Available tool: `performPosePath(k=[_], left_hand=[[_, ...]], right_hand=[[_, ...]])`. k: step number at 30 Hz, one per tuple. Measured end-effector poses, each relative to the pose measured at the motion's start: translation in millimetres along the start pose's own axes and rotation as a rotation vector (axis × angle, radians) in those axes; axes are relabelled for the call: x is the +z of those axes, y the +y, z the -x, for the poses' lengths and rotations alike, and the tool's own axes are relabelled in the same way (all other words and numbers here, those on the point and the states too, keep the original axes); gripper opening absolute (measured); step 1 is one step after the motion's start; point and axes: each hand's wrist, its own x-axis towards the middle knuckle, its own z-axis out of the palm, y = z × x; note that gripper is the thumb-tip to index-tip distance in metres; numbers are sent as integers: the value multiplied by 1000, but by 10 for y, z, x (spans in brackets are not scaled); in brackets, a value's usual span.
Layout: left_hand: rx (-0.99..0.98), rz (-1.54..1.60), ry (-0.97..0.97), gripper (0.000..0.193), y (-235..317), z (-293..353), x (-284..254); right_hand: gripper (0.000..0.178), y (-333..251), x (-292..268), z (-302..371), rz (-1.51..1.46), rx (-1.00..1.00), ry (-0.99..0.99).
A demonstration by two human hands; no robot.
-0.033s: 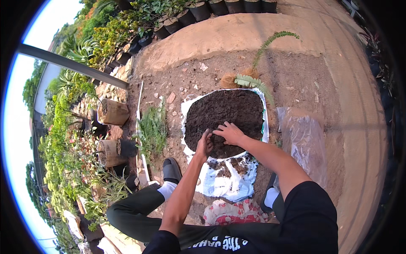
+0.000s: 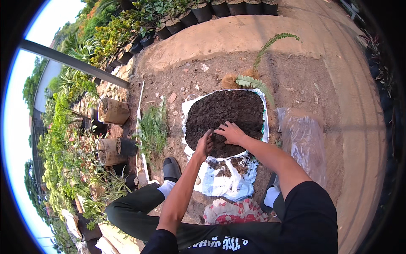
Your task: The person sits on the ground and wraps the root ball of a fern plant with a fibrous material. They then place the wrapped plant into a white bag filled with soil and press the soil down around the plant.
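Note:
A broad heap of dark, moist soil [image 2: 230, 106] lies on a white plastic sack [image 2: 186, 104] whose edges show around it. My right hand [image 2: 229, 133] rests on the near part of the soil, palm down, with its fingers spread. Close to its fingertips is my left hand [image 2: 204, 144], turned on its side at the soil's near left edge. Its thumb points up and its fingers curl inward; whatever they hold is hidden.
Beyond the soil stands a fern [image 2: 254, 82] with a fibrous root ball. Cut green fronds [image 2: 152, 129] lie to the left, a clear plastic bag [image 2: 303, 146] to the right. Potted plants [image 2: 113, 111] line the left side. A floral cloth item [image 2: 234, 211] is between my legs.

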Motion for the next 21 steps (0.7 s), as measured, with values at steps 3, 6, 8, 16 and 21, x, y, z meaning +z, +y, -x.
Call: performPosePath(k=[3, 6, 8, 16, 21], left_hand=[[83, -177, 6, 51, 201, 215, -112], [174, -186, 3, 54, 633, 491, -201], [280, -235, 26, 50, 974, 761, -152], [576, -673, -85, 50, 1859, 2345, 79], [573, -917, -90, 53, 1834, 3002, 42]], right_hand=[[77, -67, -115, 94, 63, -13, -6], [74, -59, -275, 159, 133, -27, 17], [71, -26, -401, 191, 126, 28, 4], [35, -259, -1051, 375, -227, 406, 146], [21, -741, -732, 862, -765, 529, 611]])
